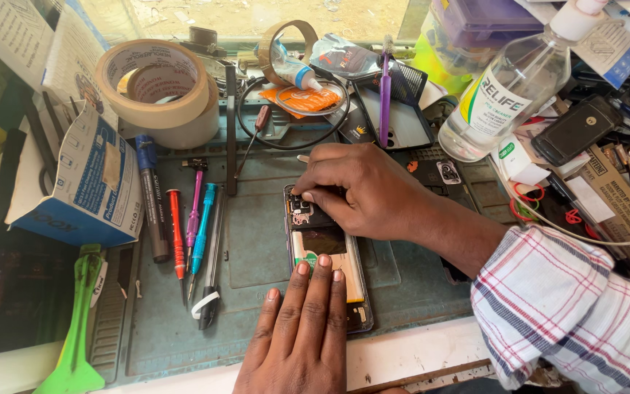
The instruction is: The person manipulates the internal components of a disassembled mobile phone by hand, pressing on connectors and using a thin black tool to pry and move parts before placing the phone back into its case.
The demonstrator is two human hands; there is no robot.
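On the cluttered desk's teal mat (257,241), the left hand (297,332) is lying flat on an opened phone (326,252) while the right hand (362,190) is pinching inside its top end.

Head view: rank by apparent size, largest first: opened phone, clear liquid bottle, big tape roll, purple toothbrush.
1. Big tape roll and clear liquid bottle: similar apparent size, and the bottle is cut off by the frame edge, so no ranking between them.
2. Opened phone: partly hidden under both hands, so unsure.
3. Purple toothbrush: thinnest, clearly smallest.

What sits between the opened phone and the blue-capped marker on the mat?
Head view: between the opened phone and the marker lie a red screwdriver, a pink one, a blue one and a black tool.
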